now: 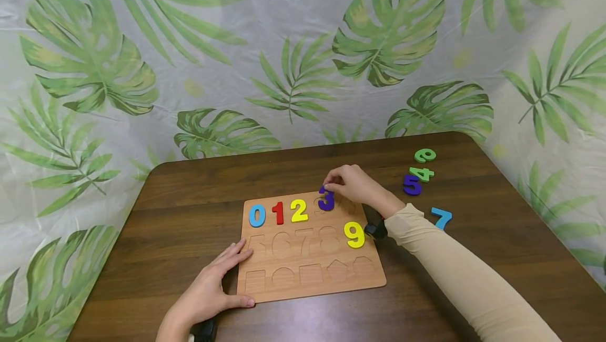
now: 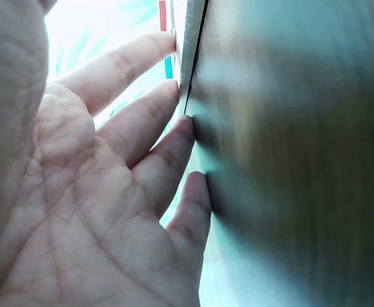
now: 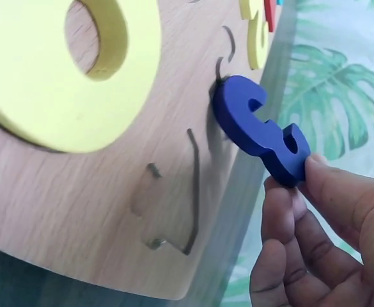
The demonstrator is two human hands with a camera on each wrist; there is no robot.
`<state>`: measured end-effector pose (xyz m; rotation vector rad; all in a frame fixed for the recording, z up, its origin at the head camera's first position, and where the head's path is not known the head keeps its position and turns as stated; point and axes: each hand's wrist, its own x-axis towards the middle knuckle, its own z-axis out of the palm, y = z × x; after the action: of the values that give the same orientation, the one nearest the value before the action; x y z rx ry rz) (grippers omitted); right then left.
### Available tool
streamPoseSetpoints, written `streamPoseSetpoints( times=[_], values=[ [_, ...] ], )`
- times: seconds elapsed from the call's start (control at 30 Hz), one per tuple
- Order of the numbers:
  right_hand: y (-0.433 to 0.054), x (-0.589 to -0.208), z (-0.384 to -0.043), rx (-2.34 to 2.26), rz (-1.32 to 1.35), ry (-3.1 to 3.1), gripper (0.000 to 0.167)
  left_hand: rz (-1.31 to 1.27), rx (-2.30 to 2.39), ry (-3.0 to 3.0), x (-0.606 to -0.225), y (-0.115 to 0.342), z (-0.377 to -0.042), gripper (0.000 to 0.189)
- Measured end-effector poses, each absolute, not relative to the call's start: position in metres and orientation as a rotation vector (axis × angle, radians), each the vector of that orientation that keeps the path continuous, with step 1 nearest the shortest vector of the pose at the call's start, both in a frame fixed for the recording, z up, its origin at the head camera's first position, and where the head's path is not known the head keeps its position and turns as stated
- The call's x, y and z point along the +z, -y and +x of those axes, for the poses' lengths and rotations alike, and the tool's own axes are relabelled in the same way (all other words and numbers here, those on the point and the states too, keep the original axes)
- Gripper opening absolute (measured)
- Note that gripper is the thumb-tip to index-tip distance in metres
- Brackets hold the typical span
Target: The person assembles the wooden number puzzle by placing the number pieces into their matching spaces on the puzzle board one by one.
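Observation:
My right hand (image 1: pixel 352 181) pinches a purple number 3 (image 1: pixel 326 200) by its top end, between thumb and fingertips. In the right wrist view the 3 (image 3: pixel 254 125) tilts over the board, its lower end close to the 3-shaped recess. My left hand (image 1: pixel 213 281) rests at the left edge of the wooden puzzle board (image 1: pixel 310 284), fingers spread, thumb at the near corner. In the left wrist view its fingertips touch the board's edge (image 2: pixel 190 51). On the top row lie a blue 0 (image 1: pixel 257 215), a red 1 (image 1: pixel 278 213) and a yellow 2 (image 1: pixel 299 210). A yellow 9 (image 1: pixel 354 234) lies at the right.
Right of the board lie a green rounded number (image 1: pixel 425 155), a green 4 (image 1: pixel 421 174), a purple 5 (image 1: pixel 412 185) and a blue 7 (image 1: pixel 442 218). A red piece (image 1: pixel 382 218) peeks out by the right wrist. A leaf-patterned cloth (image 1: pixel 293 26) hangs behind the brown table (image 1: pixel 180 210).

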<state>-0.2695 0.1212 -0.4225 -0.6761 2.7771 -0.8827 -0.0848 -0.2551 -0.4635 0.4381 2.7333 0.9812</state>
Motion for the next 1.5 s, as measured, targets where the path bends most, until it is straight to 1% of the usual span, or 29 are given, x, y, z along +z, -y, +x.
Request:
streamPoseSetpoints(
  times=[0.2,0.27,0.43,0.53,0.77,0.93,1.3,1.5],
  values=[
    [-0.123,-0.429,-0.272,-0.874,-0.657,-2.747,0.018,0.436,0.981,-2.732,-0.464,0.255,-0.085,0.1],
    [-0.123,-0.43,-0.273,-0.875,-0.663,-2.718,0.026,0.434,0.979,-2.73,-0.464,0.255,-0.085,0.1],
    [-0.124,-0.431,-0.272,-0.856,-0.672,-2.64,0.056,0.432,0.977,-2.73,-0.464,0.256,-0.085,0.1],
    [-0.124,-0.433,-0.272,-0.822,-0.666,-2.628,0.064,0.434,0.975,-2.733,-0.463,0.256,-0.085,0.1],
    [-0.123,-0.434,-0.27,-0.765,-0.665,-2.65,0.064,0.434,0.977,-2.734,-0.463,0.256,-0.085,0.1],
    [-0.124,-0.435,-0.269,-0.718,-0.707,-2.671,0.065,0.434,0.974,-2.733,-0.463,0.255,-0.085,0.1],
    [-0.124,-0.435,-0.265,-0.734,-0.787,-2.627,0.061,0.452,0.971,-2.749,-0.463,0.256,-0.084,0.099],
    [-0.12,-0.436,-0.261,-0.701,-0.842,-2.636,0.062,0.447,0.972,-2.746,-0.463,0.255,-0.084,0.1]
  ],
)
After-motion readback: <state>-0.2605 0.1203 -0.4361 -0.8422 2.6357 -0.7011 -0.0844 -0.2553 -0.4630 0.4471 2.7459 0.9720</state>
